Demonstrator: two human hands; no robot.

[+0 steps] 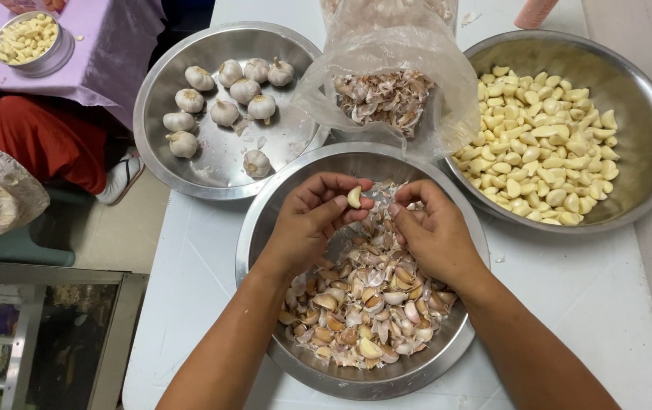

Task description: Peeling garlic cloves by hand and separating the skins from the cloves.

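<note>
A white table is carrying the whole job, and the biggest thing on it, the wide steel bowl at the right, is lying well filled with peeled cloves, which suggests a good share of the peeling is already done. The steel bowl at the upper left is holding a handful of whole garlic bulbs not yet broken apart, so that much is waiting. Between those two a clear plastic bag is sagging open with papery skins gathering inside it. Nearest the person, the middle bowl is sitting heaped with unpeeled cloves and loose husk, a sizeable pile, so by my judgement the work is standing somewhere around the middle rather than near its end. Both forearms are reaching in from the bottom edge and converging over the far rim of that middle bowl. The left hand is curling inward, its thumb and fingertips pinching a single pale clove that is looking clean of skin, held just above the pile. The right hand is hovering just beside it with its fingers bent and drawn together, the tips pointing toward the clove; whether they are gripping a scrap of skin I cannot tell. At the far upper left a small tin of cloves is resting on a purple cloth.
</note>
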